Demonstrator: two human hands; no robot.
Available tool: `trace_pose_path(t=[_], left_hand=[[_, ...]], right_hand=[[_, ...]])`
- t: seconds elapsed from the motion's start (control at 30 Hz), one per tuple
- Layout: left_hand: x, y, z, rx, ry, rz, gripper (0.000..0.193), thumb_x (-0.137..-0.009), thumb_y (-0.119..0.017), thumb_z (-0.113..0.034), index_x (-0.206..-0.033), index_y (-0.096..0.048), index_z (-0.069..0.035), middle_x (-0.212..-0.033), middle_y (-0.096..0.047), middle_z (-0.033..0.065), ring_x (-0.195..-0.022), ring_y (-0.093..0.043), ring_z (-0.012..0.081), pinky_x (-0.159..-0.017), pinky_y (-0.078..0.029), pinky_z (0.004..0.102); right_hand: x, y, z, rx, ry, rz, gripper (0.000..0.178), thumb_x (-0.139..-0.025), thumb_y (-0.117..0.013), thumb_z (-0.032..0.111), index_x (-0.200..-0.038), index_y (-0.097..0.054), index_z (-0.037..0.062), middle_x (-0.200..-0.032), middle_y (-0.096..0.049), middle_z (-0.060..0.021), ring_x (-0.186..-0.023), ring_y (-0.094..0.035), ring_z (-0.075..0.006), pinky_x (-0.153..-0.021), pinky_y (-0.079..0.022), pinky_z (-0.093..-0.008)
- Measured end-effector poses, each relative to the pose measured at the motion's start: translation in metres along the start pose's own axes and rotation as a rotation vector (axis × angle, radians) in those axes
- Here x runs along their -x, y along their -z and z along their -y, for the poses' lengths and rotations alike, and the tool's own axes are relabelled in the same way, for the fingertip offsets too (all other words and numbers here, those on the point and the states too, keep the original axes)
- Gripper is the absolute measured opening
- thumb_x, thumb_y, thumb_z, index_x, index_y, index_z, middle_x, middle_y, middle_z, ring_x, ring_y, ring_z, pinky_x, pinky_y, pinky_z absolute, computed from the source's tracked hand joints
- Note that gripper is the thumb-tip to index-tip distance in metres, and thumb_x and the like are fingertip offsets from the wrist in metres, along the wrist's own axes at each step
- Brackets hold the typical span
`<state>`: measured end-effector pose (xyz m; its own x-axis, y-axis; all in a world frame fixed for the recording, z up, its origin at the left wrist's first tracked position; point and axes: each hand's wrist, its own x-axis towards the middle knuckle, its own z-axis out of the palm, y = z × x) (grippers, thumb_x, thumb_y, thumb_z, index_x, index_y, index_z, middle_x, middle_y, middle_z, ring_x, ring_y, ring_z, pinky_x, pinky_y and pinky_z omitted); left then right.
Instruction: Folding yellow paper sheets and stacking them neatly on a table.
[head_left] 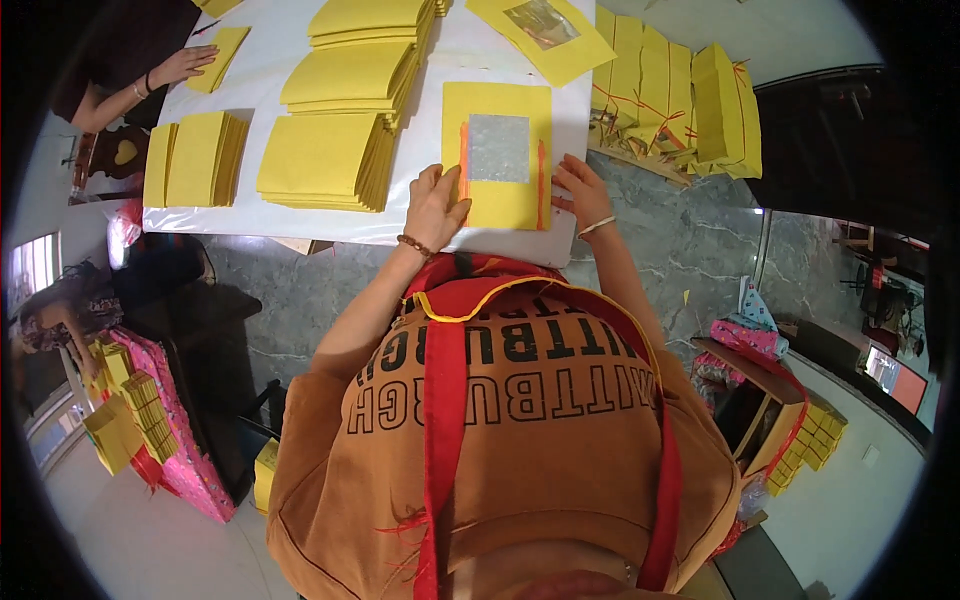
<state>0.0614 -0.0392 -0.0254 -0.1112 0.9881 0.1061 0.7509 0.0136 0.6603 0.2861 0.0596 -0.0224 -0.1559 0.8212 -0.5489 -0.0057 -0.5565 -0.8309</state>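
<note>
A yellow paper sheet (508,205) lies flat near the table's front edge, with a silver-grey square (498,148) on its middle. Orange-red strips (542,185) run along both its sides. My left hand (436,205) rests at the sheet's left edge, fingers slightly bent and apart, thumb over the paper. Just off the right edge is my right hand (583,193), its fingers spread and nothing seen in them. Another yellow sheet with a shiny square (580,60) lies askew beyond, at the far right of the table.
Thick yellow paper stacks (320,160) stand left of my sheet on the white-covered table (420,225). At the far left, a co-worker's hand (182,66) touches a yellow piece. Yellow bundles tied with red string (650,90) sit beyond the table's right edge.
</note>
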Motion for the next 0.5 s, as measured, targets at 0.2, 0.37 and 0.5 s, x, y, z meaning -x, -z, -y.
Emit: trace_pose_path(t=[0.2, 0.37, 0.5], left_hand=[[0.001, -0.002, -0.003, -0.138, -0.019, 0.008, 0.049, -0.072, -0.066, -0.017, -0.116, -0.051, 0.000, -0.116, -0.044, 0.0201, -0.102, -0.043, 0.0361, -0.087, -0.039, 0.0397], [-0.001, 0.012, -0.019, -0.345, -0.220, -0.041, 0.050, -0.074, -0.065, -0.026, -0.116, -0.052, -0.002, -0.120, -0.045, 0.0170, -0.107, -0.043, 0.0339, -0.088, -0.037, 0.0389], [0.001, 0.012, -0.017, -0.264, -0.417, 0.075, 0.044, -0.076, -0.063, -0.027, -0.113, -0.054, -0.004, -0.115, -0.052, 0.0124, -0.105, -0.047, 0.0296, -0.088, -0.037, 0.0383]], right_hand=[[0.010, -0.018, 0.017, 0.139, -0.079, 0.253, 0.055, -0.083, -0.059, 0.014, -0.132, -0.035, 0.0030, -0.116, -0.051, -0.0101, -0.104, -0.051, -0.0164, -0.077, -0.048, -0.0310], [-0.019, -0.014, -0.027, 0.195, 0.261, 0.280, 0.056, -0.081, -0.057, 0.007, -0.130, -0.032, 0.0023, -0.114, -0.050, -0.0101, -0.100, -0.053, -0.0174, -0.082, -0.046, -0.0285], [-0.022, -0.010, -0.018, -0.113, 0.026, 0.264, 0.053, -0.080, -0.054, 0.003, -0.128, -0.033, 0.0016, -0.111, -0.050, -0.0106, -0.097, -0.054, -0.0178, -0.080, -0.047, -0.0291]])
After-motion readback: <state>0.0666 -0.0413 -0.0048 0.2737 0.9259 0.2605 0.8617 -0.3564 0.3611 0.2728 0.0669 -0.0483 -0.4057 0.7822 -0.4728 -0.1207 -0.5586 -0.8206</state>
